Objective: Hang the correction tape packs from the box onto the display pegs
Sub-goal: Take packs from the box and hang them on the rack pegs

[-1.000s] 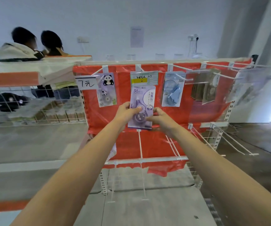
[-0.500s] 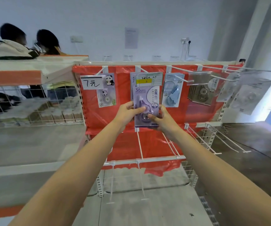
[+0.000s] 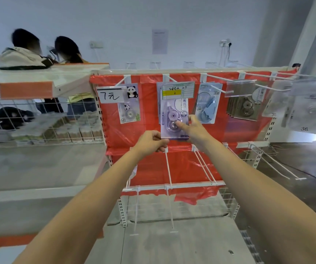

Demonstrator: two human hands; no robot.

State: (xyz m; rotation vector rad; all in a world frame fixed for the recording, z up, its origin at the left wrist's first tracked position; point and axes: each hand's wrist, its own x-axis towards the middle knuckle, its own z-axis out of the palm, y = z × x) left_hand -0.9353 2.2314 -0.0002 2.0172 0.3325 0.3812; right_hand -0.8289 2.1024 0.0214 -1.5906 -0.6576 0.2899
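Purple correction tape pack [image 3: 174, 119]: clear blister over lilac card, round dispenser inside, upright, front-facing, hung on centre display peg [image 3: 169, 78] w/ more purple packs stacked behind it. Top edge hidden behind yellow-and-green price tag. Lower-left corner pinched by left hand [image 3: 152, 141]; right hand [image 3: 193, 128] touches front at blister, thumb on it.

The purple pack [image 3: 174, 119] is hanging on the rack's [image 3: 172, 72] middle peg, under a price tag [image 3: 178, 90]. Left of it, the panda pack [image 3: 129, 105] is hanging; right of it, the blue pack [image 3: 207, 103], then the brown packs [image 3: 245, 105]. The left hand [image 3: 151, 141] is sitting below the purple pack's lower left corner, and the right hand [image 3: 193, 128] is touching its front.
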